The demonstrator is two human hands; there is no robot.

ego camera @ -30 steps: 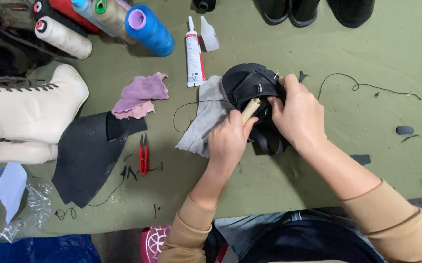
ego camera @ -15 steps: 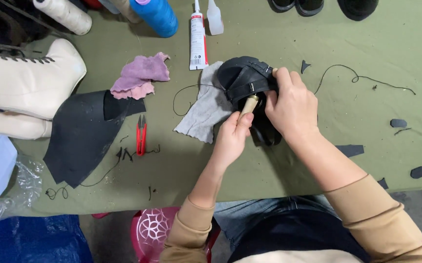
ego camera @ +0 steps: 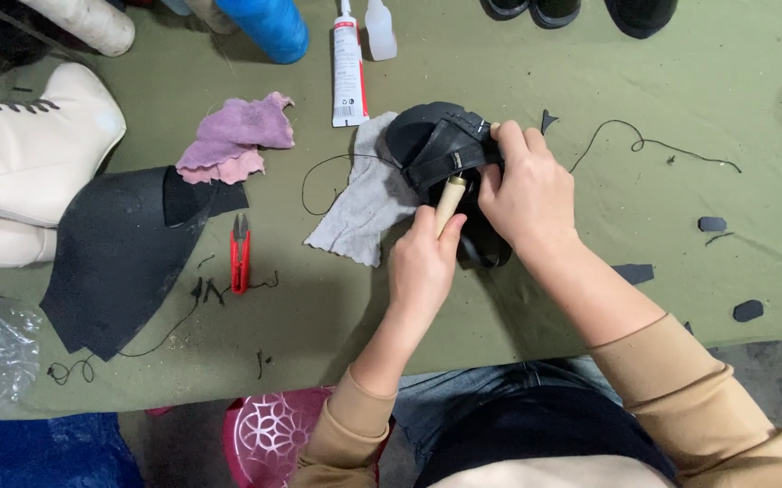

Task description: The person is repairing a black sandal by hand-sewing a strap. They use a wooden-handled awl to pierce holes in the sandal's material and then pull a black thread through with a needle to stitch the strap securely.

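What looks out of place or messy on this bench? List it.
Nothing looks damaged or spilled. Loose black thread trails over the green table, with small black offcuts scattered at the right. Red snips lie among thread ends. The left hand holds a wooden-handled tool; the right hand grips the black shoe upper.

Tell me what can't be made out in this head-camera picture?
- Working end of the wooden-handled tool: hidden by the black shoe upper and right hand.
- Left hand palm: faces away.
- Blue thread cone and black shoes: cut off by the top edge.
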